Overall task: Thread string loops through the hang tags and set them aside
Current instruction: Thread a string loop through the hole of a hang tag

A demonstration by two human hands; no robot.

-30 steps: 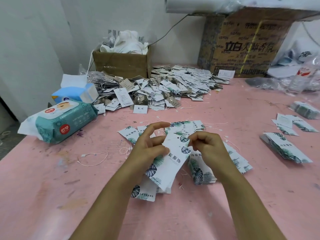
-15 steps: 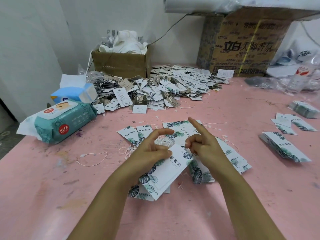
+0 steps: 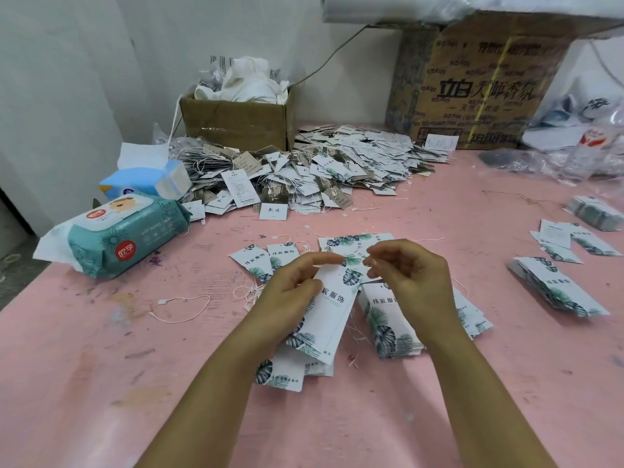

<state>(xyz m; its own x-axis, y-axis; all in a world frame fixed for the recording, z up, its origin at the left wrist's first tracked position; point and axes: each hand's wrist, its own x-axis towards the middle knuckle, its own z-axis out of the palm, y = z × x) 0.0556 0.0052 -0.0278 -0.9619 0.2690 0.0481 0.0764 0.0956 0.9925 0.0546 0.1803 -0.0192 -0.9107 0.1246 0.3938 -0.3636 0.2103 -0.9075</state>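
Holding one leaf-print hang tag (image 3: 332, 298) just above the pink counter (image 3: 101, 383), the left hand (image 3: 292, 288) grips it near its top. Half a second ago the right hand (image 3: 405, 275) had a finger sticking out. Now its fingers curl in close to the tag's top end. I cannot tell if they pinch a string. The threading looks about to start. Loose tags (image 3: 391, 319) lie under both hands.

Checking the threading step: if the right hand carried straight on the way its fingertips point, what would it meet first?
Probably the top end of the hang tag that the left hand holds; the right hand points left at it. Depth is unclear.
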